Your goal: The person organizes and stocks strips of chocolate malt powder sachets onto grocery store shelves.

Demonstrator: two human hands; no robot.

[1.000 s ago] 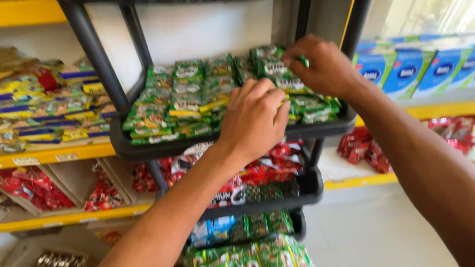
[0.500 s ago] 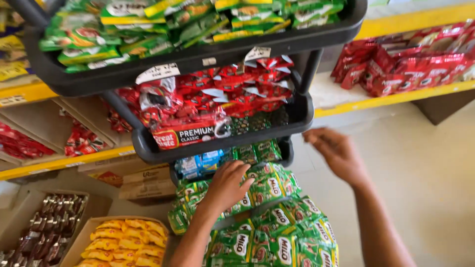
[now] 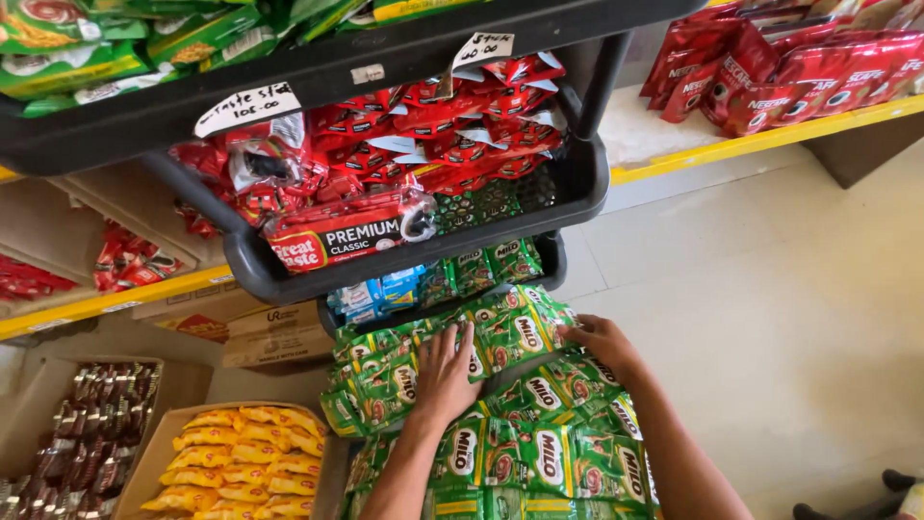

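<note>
I see both hands down on the green sachets [image 3: 520,424], which hang in long strips over the lowest tier of a black rack [image 3: 577,183] and spill toward me. My left hand [image 3: 445,371] lies flat on the strips, fingers spread and open, palm pressing the packs just below the bottom tray. My right hand [image 3: 602,342] sits at the right edge of the same strips, fingers curled onto one pack; I cannot tell whether it truly grips it. The sachets are small green squares with a red patch; there are too many to count.

Just beyond, on the bottom tray, lie a few blue packs [image 3: 371,297] at the left and more green ones beside them. The middle tray holds a heap of red sachets [image 3: 433,135], with one wider red pack [image 3: 337,236] at its near left rim. The top tray carries green and yellow packs [image 3: 115,43]. I count two white handwritten tags [image 3: 248,108], plus a small white sticker, on the top tray's front edge.

Far right, red pouches [image 3: 789,72] rest on a yellow-edged shelf [image 3: 751,144]. Near left on the floor stand two open cartons: one of yellow packs [image 3: 241,457], one of brown packs [image 3: 96,424]. A brown box [image 3: 274,332] sits behind them.
</note>
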